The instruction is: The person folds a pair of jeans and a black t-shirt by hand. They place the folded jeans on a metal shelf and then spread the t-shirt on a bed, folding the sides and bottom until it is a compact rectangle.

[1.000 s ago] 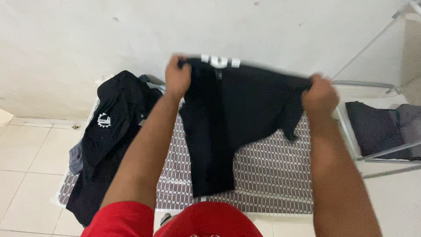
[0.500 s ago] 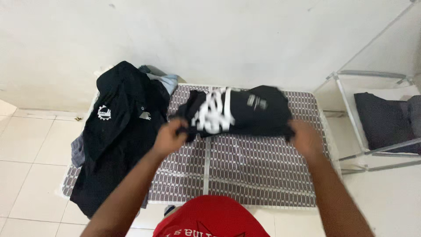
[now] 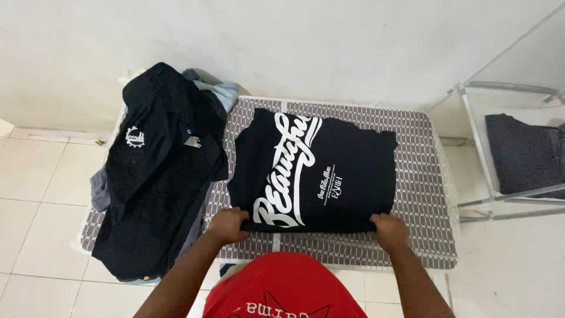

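A black T-shirt (image 3: 329,171) with white script lettering lies spread flat on the patterned bench (image 3: 424,176), its near edge by the person's body. The left hand (image 3: 228,225) and right hand (image 3: 389,229) each have their fingers closed, pinching one near corner of that edge. The cloth looks light, soft and limp, likely to sag and wrinkle unless held at two corners; a heap of dark clothes (image 3: 156,171) lies just beside it on the left
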